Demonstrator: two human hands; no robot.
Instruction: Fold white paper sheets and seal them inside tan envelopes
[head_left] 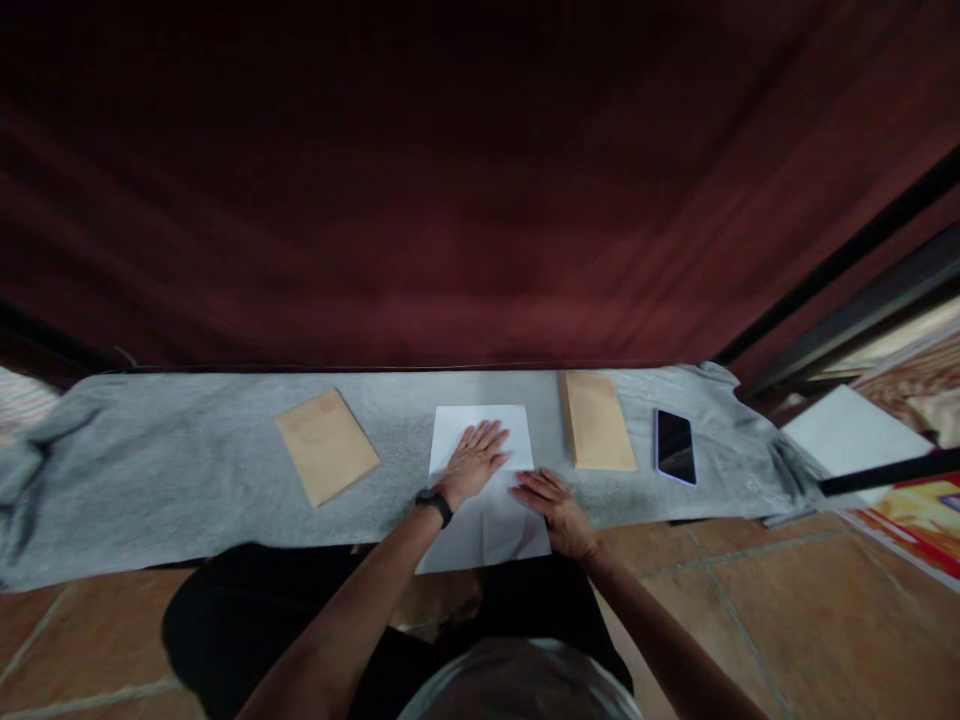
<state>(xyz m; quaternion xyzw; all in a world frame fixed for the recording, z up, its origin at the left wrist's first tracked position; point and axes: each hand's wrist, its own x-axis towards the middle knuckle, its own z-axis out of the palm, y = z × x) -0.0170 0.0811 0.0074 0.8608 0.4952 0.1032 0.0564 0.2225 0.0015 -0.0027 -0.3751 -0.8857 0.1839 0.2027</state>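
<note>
A white sheet of paper [484, 540] lies in front of me, its near end reaching past the table's front edge above my lap. My left hand [472, 464] rests flat on the paper's upper middle, fingers spread; a dark watch is on that wrist. On the sheet's right edge, my right hand [556, 508] lies with its fingers stretched out and fingertips touching the paper. To the left is a single brown envelope [328, 448], set at a slant. A stack of brown envelopes [601, 422] stands to the right of the paper.
A grey cloth [187, 450] covers the narrow table. Right of the envelope stack lies a phone [676, 446] with a purple edge. A dark red curtain-like surface [465, 220] rises behind the table. At far right are a white panel [855, 432] and a red-and-yellow printed item [919, 520].
</note>
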